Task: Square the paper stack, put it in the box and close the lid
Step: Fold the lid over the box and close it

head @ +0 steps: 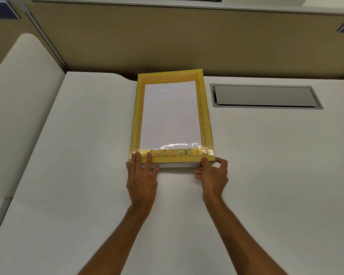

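A flat yellow box [204, 116] with a gold-patterned border lies lengthwise on the white desk [77, 155]. Its lid has a clear window, and white paper [169, 114] shows through it. The lid sits down over the box, with a white strip of the box's base [175, 165] showing under its near edge. My left hand [142, 175] rests on the near left corner, fingers on top of the lid and thumb against the front edge. My right hand [212, 173] grips the near right corner, fingers wrapped around it.
A grey cable hatch [264, 96] is set into the desk to the right of the box. A tan partition wall [167, 40] stands right behind the box. A neighbouring white desk [18, 106] lies to the left.
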`<control>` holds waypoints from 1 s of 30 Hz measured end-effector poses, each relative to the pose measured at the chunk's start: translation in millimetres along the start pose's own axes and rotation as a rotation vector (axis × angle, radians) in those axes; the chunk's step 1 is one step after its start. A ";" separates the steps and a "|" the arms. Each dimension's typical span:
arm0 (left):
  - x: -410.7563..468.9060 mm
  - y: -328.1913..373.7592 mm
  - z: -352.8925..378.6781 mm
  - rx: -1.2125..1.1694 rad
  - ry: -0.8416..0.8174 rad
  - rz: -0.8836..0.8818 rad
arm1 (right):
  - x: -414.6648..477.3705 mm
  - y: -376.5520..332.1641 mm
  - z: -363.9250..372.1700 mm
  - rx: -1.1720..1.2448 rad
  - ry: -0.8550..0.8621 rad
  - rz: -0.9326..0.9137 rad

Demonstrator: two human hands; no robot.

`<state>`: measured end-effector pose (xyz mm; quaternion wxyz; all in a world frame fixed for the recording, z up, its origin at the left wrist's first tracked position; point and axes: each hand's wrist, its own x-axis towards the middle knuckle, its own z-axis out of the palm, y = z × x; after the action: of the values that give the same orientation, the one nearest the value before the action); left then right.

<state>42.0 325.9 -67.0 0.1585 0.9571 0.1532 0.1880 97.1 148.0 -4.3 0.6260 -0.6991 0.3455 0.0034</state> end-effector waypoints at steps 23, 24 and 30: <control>3.9 14.2 -4.4 0.120 -0.144 -0.017 | 34.8 24.1 -5.7 -0.565 0.017 -0.231; 6.4 14.7 -6.1 0.114 -0.153 -0.038 | 34.8 24.5 -5.7 -0.609 0.023 -0.263; 50.8 9.4 -10.0 -0.026 -0.267 -0.075 | 51.6 7.4 0.2 -0.725 -0.139 -0.630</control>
<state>84.9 337.9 -39.0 0.1968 0.9651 0.1638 0.0550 132.9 123.6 -33.4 0.3344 -0.9409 0.0511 -0.0195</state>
